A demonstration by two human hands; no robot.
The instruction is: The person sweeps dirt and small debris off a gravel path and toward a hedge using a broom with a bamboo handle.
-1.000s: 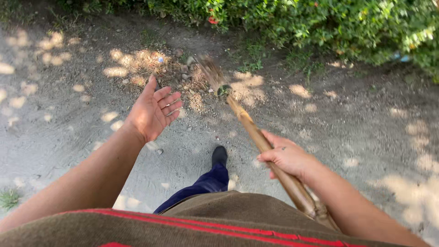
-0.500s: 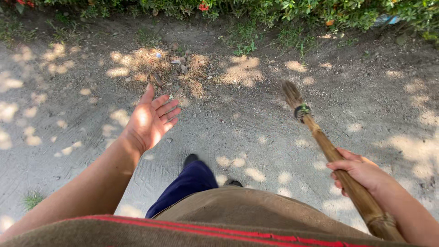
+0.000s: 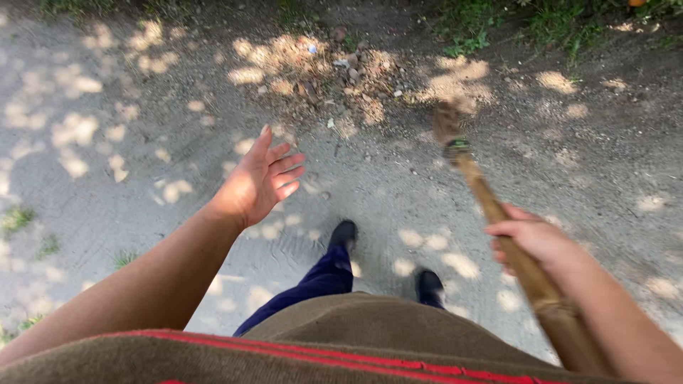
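I see the right hand (image 3: 532, 238) wrapped tight round a long brown bamboo-handled broom (image 3: 498, 220), fingers curled over the top of the shaft approx halfway along. The broom runs diagonally from the near right corner up toward the far middle; its dark bristle head (image 3: 447, 122), blurred, sits over the dirt just right of a small heap of dry leaves and pebbles (image 3: 334, 75). Can't tell whether the bristles touch the ground.

Left hand (image 3: 262, 181) is open, palm turned inward, fingers spread and thumb up, holding nothing; it hangs in the air over the ground, well apart from the broom and nearer than the heap.

Below, btw the two arms, I see a brown garment with a red stripe (image 3: 341, 352), dark blue trouser leg (image 3: 320, 284), and two black shoes (image 3: 344, 233) on the grey sandy dirt ground (image 3: 107, 185), the left shoe set further fwd than the right. Dappled sun patches all over the dirt. Green grass and low plants (image 3: 555, 21) along the far right edge, a few grass tufts (image 3: 18, 217) at the left edge.
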